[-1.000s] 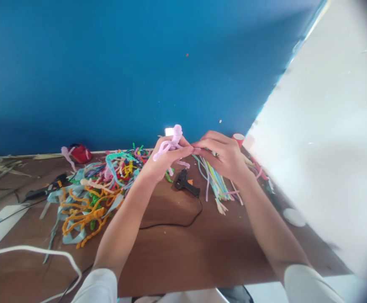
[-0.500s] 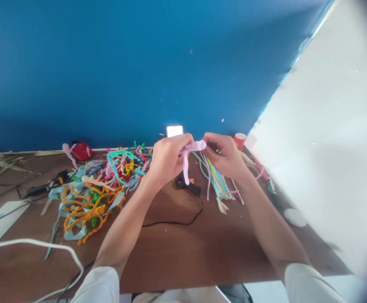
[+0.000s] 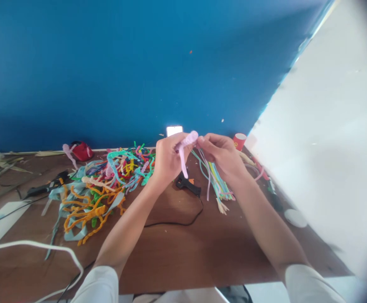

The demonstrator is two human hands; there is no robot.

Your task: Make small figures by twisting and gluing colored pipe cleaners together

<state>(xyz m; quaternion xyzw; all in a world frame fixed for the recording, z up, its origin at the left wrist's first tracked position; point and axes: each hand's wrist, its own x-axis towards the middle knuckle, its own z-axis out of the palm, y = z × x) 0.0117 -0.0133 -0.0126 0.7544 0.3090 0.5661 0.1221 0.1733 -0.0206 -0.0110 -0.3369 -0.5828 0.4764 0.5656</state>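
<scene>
My left hand (image 3: 170, 156) is closed around a lilac pipe cleaner piece (image 3: 188, 139), raised above the table. Its upper part looks thick and coiled with a rounded end, and one thinner strand hangs down from it. My right hand (image 3: 219, 152) is just to the right, thumb and fingers pinched together by the rounded end. What lies between those fingertips is too small to make out. Below the hands, a black hot glue gun (image 3: 188, 185) rests on the table, and a bundle of pastel pipe cleaners (image 3: 219, 183) spreads under my right hand.
A heap of colourful pipe cleaners (image 3: 117, 168) covers the left, with orange ones (image 3: 85, 214) in front. A lit phone (image 3: 174, 130) leans near the blue wall. A red cup (image 3: 239, 142) stands back right. A white cable (image 3: 44, 244) loops at front left.
The lilac piece has tilted, its rounded end rising and shifting left. My right hand has moved slightly left with its fingertips, pinching closer to the piece.
</scene>
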